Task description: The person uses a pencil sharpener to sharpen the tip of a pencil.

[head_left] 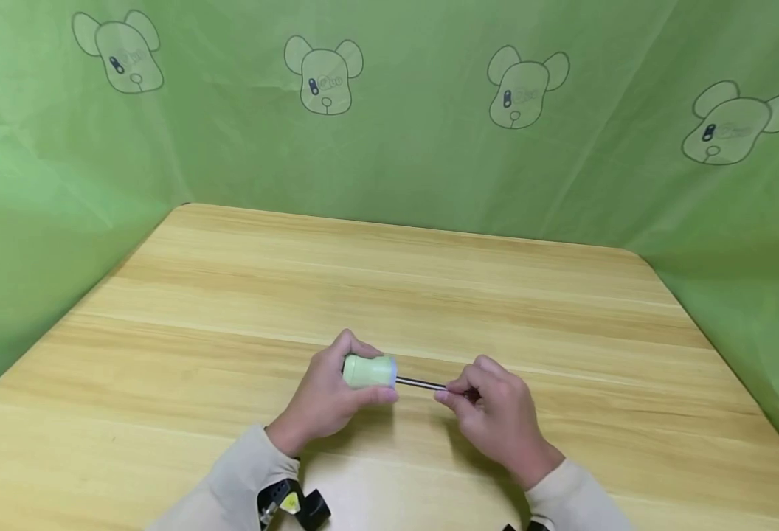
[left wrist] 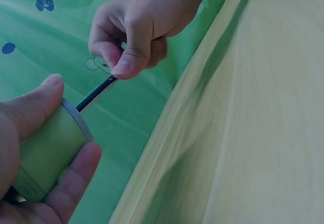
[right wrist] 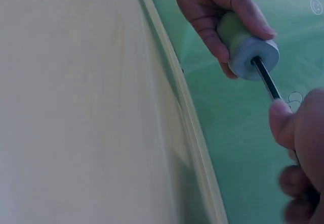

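Observation:
My left hand (head_left: 319, 405) grips a light green, barrel-shaped pencil sharpener (head_left: 368, 372), thumb on one side and fingers on the other. Its pale blue end faces right, and in the right wrist view that end (right wrist: 243, 64) shows a central hole. A dark, striped pencil (head_left: 419, 383) runs from this hole to my right hand (head_left: 501, 413). Thumb and curled fingers there pinch the pencil; the part of it beyond them is mostly hidden. The pencil's tip is out of sight inside the sharpener. Both hands are held above the table, their shadows beneath them.
A wood-grain table (head_left: 389, 295) with rounded far corners spreads under the hands. Green sheeting (head_left: 423, 169) printed with bear-like heads hangs behind it and along both sides. A black wrist-worn device (head_left: 293, 505) sits at the left sleeve.

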The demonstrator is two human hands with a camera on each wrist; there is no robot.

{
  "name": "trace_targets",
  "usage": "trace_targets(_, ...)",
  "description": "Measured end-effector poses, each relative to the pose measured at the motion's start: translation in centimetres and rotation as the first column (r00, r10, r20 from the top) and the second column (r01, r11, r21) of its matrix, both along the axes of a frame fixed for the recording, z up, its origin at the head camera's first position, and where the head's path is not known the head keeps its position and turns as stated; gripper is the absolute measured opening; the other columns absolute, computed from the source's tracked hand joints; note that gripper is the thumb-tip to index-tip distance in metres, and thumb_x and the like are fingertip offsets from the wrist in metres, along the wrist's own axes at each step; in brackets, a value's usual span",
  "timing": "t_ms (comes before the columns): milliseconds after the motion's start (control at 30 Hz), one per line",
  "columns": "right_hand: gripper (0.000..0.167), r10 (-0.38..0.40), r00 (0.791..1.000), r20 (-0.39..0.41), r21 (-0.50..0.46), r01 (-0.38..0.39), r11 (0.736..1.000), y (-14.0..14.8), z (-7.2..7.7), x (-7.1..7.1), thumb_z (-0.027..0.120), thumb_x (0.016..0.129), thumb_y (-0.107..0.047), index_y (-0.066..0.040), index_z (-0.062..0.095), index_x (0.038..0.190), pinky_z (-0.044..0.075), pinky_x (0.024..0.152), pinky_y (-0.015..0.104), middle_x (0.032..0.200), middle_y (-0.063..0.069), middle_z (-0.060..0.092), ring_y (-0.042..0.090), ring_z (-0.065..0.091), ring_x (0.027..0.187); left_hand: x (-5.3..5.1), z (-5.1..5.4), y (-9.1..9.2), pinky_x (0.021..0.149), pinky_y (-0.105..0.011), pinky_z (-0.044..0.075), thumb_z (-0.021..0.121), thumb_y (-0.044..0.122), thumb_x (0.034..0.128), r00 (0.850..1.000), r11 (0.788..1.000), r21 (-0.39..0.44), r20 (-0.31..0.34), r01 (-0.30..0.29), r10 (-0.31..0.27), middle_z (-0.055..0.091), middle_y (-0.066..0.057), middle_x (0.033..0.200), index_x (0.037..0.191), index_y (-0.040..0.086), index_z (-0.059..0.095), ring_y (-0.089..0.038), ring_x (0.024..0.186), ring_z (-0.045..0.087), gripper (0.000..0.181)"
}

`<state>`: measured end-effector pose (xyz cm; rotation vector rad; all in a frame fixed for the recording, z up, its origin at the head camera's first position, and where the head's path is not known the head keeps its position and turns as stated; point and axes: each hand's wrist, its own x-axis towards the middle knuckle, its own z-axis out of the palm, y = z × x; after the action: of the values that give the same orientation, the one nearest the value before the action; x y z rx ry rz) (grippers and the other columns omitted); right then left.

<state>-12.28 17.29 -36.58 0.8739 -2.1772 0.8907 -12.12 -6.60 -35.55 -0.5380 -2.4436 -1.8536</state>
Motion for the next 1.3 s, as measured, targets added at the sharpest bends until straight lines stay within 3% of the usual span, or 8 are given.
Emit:
trace_targets(100,0.027,0.047,0.961,0.272,-0.015,-0.044,0.999,0.2,0.7,0.2,0.084,0.069,0.003,-0.012,0.061,0.067,0.040,0.044,0.017,0.065,-0.009,0.055,0.002,0.045,0.054,0.1,-0.1,0.0,0.064,-0.029,0.052,0.085,0.017,0.0733,0.998,0.999,-0.043,-0.051,0.028,-0.030,0.065,-0.011,0.112,0.100,0.004,0.053,-0.020,0.082,0.057,0.044)
trace_targets(267,0.021,0.040,0.782,0.622,-0.009,-0.043,0.999,0.5,1.9,0.5,0.074,0.082,0.000,-0.011,0.060,0.070,0.039,0.045,0.022,0.063,-0.007,0.055,0.006,0.045,0.053,0.2,-0.1,0.1,0.074,-0.030,0.052,0.086,0.015,0.0725,0.985,0.995,-0.068,-0.147,0.075,-0.084,0.064,-0.010,0.113,0.099,0.004,0.053,-0.024,0.095,0.059,0.044)
trace_targets(333,0.022,0.011,0.805,0.593,0.012,-0.022,1.000,0.5,1.8,0.5,0.074,0.082,-0.001,-0.012,0.060,0.069,0.041,0.047,0.023,0.064,-0.008,0.056,0.006,0.046,0.055,0.2,-0.2,0.3,0.073,-0.030,0.053,0.086,0.015,0.0729,0.987,0.996,-0.058,-0.145,0.061,-0.068,0.064,-0.010,0.113,0.100,0.004,0.053,-0.024,0.093,0.059,0.044)
trace_targets(467,0.021,-0.112,0.951,0.287,0.090,0.090,0.992,0.1,1.1,0.2,0.081,0.075,-0.002,-0.014,0.063,0.073,0.043,0.067,0.031,0.070,-0.008,0.061,0.006,0.052,0.063,0.4,-0.3,0.8,0.064,-0.030,0.053,0.086,0.015,0.0733,0.997,1.000,0.014,-0.074,-0.027,0.028,0.063,-0.012,0.116,0.102,0.004,0.055,-0.022,0.086,0.058,0.044)
trace_targets(533,0.022,-0.177,0.974,0.142,0.110,0.162,0.981,-0.1,0.9,0.1,0.085,0.071,-0.006,-0.013,0.065,0.078,0.039,0.070,0.034,0.075,-0.007,0.062,0.007,0.054,0.067,0.4,-0.3,1.0,0.063,-0.031,0.053,0.085,0.015,0.0736,0.997,0.996,0.059,-0.029,-0.063,0.065,0.062,-0.013,0.116,0.104,0.004,0.055,-0.023,0.084,0.058,0.045)
trace_targets(933,0.033,-0.212,0.968,-0.135,0.055,0.221,0.974,0.1,0.5,0.3,0.092,0.053,0.001,-0.009,0.068,0.073,0.040,0.053,0.024,0.070,-0.003,0.058,0.008,0.053,0.058,0.5,-0.4,1.0,0.058,-0.029,0.053,0.084,0.013,0.0732,0.995,0.984,0.154,0.065,-0.089,0.080,0.060,-0.015,0.104,0.106,0.003,0.057,-0.023,0.076,0.057,0.044)
trace_targets(1133,0.015,-0.122,0.981,-0.152,0.013,0.126,0.992,0.5,0.2,0.0,0.083,0.067,-0.012,-0.009,0.069,0.071,0.039,0.050,0.020,0.066,-0.005,0.057,0.007,0.048,0.053,0.6,-0.3,0.8,0.058,-0.029,0.053,0.084,0.014,0.0740,0.996,0.989,0.131,0.053,-0.072,0.066,0.060,-0.015,0.108,0.106,0.002,0.056,-0.022,0.076,0.057,0.045)
trace_targets(1300,0.030,-0.087,0.987,-0.137,0.031,0.092,0.995,0.5,0.2,-0.3,0.090,0.054,0.000,-0.011,0.067,0.070,0.037,0.046,0.012,0.066,-0.008,0.055,0.000,0.043,0.054,0.4,-0.4,0.7,0.060,-0.029,0.053,0.084,0.015,0.0739,0.996,0.991,0.116,0.071,-0.061,0.053,0.062,-0.015,0.112,0.103,0.002,0.055,-0.022,0.077,0.058,0.044)
